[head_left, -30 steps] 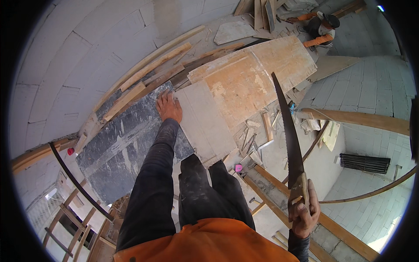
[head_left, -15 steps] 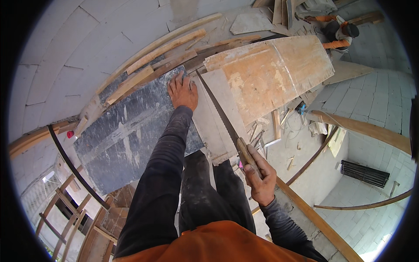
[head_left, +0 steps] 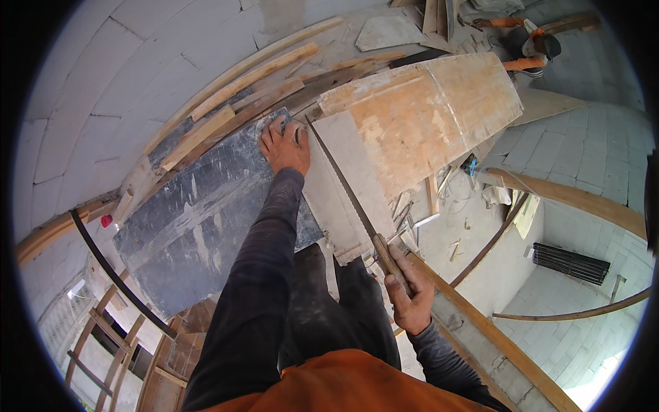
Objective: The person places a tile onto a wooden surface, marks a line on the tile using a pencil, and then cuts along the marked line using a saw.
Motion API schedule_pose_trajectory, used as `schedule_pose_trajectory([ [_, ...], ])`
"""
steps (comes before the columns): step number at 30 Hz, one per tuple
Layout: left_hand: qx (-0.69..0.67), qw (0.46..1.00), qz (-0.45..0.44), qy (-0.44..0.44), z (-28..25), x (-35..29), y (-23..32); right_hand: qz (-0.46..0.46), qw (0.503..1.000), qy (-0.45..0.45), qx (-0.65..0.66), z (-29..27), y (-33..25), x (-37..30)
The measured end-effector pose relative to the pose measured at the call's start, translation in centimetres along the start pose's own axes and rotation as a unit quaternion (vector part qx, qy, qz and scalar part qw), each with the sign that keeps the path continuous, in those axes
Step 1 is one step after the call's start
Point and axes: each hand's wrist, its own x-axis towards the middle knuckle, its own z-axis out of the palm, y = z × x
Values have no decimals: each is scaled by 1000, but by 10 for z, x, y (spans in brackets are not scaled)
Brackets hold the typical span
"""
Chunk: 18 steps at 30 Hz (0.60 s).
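My right hand [head_left: 412,299] is wrapped around the wooden handle of a handsaw [head_left: 350,193]. Its long toothed blade slants up and left across a pale grey board [head_left: 350,147], with the tip close to the board's far edge. My left hand [head_left: 285,150] lies with fingers apart near the far end of a dark, paint-streaked panel [head_left: 192,226], beside the pale board and left of the blade tip. Nothing is held in that hand. Whether the teeth sit in a cut cannot be made out.
An orange-brown plywood sheet [head_left: 419,123] extends beyond the pale board. Timber lengths [head_left: 254,81] lie along the block wall. At the far right, another person [head_left: 532,48] crouches. A long wooden beam [head_left: 494,336] runs at my right, and a timber frame [head_left: 113,329] stands lower left.
The handsaw and my right hand have shifted slightly back toward me. My left hand stays on the dark panel. The whole view has moved a little.
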Motion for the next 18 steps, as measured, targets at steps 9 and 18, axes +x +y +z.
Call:
schedule_pose_trajectory([
  [9, 4, 1000, 4, 17, 0, 4, -5, -28, 999, -2, -27, 13, -3, 3],
  [18, 47, 999, 23, 9, 4, 2, -9, -9, 1000, -14, -11, 36, -26, 63],
])
